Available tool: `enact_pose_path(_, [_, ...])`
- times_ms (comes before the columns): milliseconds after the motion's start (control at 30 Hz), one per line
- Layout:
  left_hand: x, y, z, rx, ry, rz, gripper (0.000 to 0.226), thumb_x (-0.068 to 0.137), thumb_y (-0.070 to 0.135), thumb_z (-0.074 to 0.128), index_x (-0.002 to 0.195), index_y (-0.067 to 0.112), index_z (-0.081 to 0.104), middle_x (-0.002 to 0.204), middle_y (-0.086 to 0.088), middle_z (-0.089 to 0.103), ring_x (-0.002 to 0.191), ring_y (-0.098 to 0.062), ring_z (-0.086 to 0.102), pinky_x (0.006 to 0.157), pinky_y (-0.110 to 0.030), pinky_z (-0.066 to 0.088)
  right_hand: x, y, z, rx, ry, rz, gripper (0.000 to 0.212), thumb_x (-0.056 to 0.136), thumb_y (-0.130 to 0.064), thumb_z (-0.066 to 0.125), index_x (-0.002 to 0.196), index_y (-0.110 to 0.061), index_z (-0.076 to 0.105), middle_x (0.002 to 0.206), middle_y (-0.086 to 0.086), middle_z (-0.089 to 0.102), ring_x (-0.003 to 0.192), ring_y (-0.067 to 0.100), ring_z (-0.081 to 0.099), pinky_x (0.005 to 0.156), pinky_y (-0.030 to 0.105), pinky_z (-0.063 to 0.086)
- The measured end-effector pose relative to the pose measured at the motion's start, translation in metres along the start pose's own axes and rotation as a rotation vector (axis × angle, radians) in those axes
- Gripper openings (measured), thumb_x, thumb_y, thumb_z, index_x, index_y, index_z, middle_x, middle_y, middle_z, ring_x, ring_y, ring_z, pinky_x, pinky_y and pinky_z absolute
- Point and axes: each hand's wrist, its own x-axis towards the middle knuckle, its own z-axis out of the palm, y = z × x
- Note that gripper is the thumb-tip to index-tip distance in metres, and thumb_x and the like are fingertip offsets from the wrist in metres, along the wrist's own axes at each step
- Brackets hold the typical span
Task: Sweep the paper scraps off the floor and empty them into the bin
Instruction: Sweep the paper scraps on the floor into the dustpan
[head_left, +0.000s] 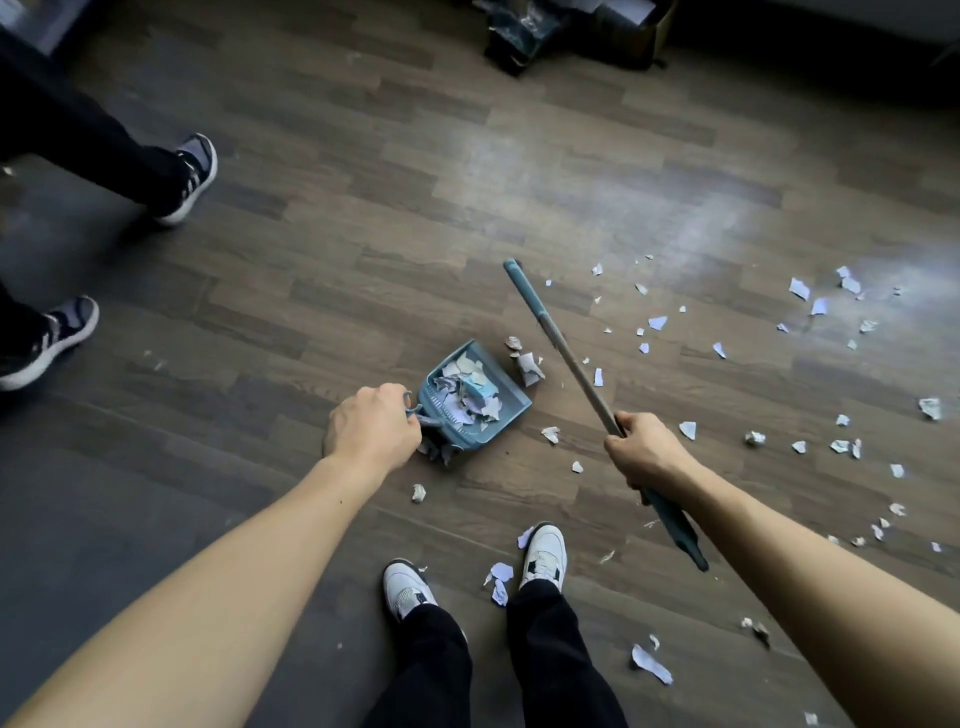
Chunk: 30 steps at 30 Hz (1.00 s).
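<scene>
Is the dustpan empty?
No, the dustpan is heaped with paper scraps.

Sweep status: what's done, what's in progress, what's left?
Done: a load of paper scraps sits in the dustpan. In hand: the left hand grips the dustpan handle and the right hand grips the broom. Left: many loose scraps lie scattered on the floor to the right, some by the feet. The pan is not emptied, and no bin is clearly in view.

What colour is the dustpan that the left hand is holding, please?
The dustpan is pale blue, clearest in the head view.
</scene>
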Motion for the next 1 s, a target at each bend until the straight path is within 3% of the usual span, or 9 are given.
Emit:
enact_pose_path(300, [0.038, 0.030, 0.003, 0.027, 0.005, -0.029, 0.025, 0.085, 0.023, 0.055, 0.106, 0.017, 0.066, 0.105, -0.017, 0.067, 0.099, -0.038, 0.062, 0.080, -0.036, 0.047, 0.061, -0.009, -0.020, -0.052, 0.008, -0.015, 0.023, 0.090, -0.008, 0.039, 0.104, -0.007, 0.056, 0.075, 0.015, 0.056, 0.046, 0.026, 0.054, 0.033, 0.025, 0.044])
enact_pose_path(667, [0.043, 0.041, 0.003, 0.062, -0.019, -0.052, 0.021, 0.087, 0.025, 0.052, 0.103, 0.017, 0.064, 0.102, -0.013, 0.067, 0.095, -0.036, 0.062, 0.077, -0.035, 0.047, 0.118, -0.026, -0.026, -0.260, -0.024, -0.061, 0.035, 0.090, -0.008, 0.038, 0.119, -0.007, 0.056, 0.096, 0.022, 0.063, 0.056, 0.030, 0.059, 0.040, 0.026, 0.047])
enact_pose_path(733, [0.044, 0.043, 0.003, 0.068, -0.022, -0.054, 0.021, 0.087, 0.024, 0.053, 0.104, 0.017, 0.064, 0.101, -0.012, 0.067, 0.095, -0.036, 0.062, 0.077, -0.035, 0.047, 0.117, -0.023, -0.023, -0.322, -0.057, -0.073, 0.037, 0.090, -0.006, 0.037, 0.121, -0.006, 0.057, 0.094, 0.020, 0.063, 0.056, 0.028, 0.058, 0.042, 0.027, 0.048])
enact_pose_path(833, [0.047, 0.045, 0.003, 0.068, -0.014, -0.055, 0.020, 0.086, 0.024, 0.053, 0.102, 0.017, 0.064, 0.100, -0.012, 0.067, 0.094, -0.035, 0.062, 0.077, -0.036, 0.047, 0.108, -0.017, -0.023, -0.398, -0.124, -0.089, 0.031, 0.091, -0.009, 0.037, 0.116, -0.008, 0.055, 0.079, 0.013, 0.058, 0.048, 0.025, 0.057, 0.032, 0.024, 0.042])
enact_pose_path(1000, [0.047, 0.046, 0.003, 0.066, -0.009, -0.053, 0.020, 0.086, 0.025, 0.053, 0.101, 0.017, 0.064, 0.100, -0.013, 0.068, 0.094, -0.036, 0.062, 0.078, -0.037, 0.048, 0.083, -0.006, -0.038, -0.339, -0.169, -0.134, 0.023, 0.093, -0.013, 0.039, 0.105, -0.016, 0.058, 0.064, 0.008, 0.053, 0.036, 0.022, 0.049, 0.032, 0.025, 0.043])
